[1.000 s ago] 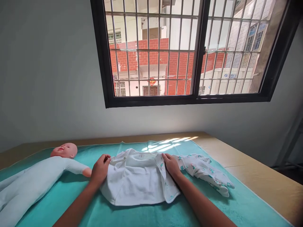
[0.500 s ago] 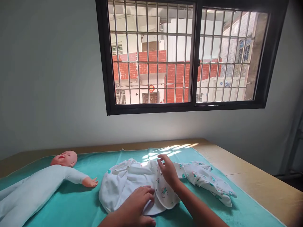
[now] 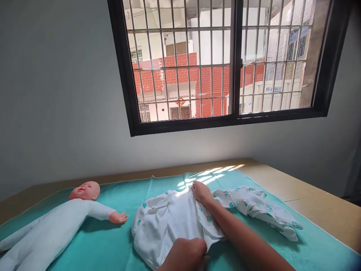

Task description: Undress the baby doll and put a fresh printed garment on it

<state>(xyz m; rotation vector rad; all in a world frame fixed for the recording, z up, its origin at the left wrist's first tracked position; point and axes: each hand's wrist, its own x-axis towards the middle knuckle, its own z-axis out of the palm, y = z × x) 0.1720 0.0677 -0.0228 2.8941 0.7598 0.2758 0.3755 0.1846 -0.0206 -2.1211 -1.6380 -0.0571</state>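
A white baby shirt [image 3: 180, 214] with a green and red animal print lies spread with its front open, plain inside facing up. One printed sleeve [image 3: 262, 207] stretches out to the right. My right hand [image 3: 201, 192] is closed on the shirt's upper edge near the neckline, fingers curled into the cloth. Down at the lower hem, my left hand [image 3: 187, 254] is closed in a fist on the fabric; its fingertips are mostly hidden. To the left rests a baby doll [image 3: 67, 214] in a white bodysuit, on its back and apart from both hands.
A green cloth [image 3: 115, 252] covers much of the wooden table [image 3: 318, 192], whose right edge runs diagonally. Behind it stands a grey wall [image 3: 64, 94] with a black-framed, barred window [image 3: 186, 124]. Sunlight stripes fall on the cloth's far side.
Both hands have gone from loose, spread fingers to closed grips on the shirt, the right at the top edge, the left at the hem. The camera view has shifted slightly.
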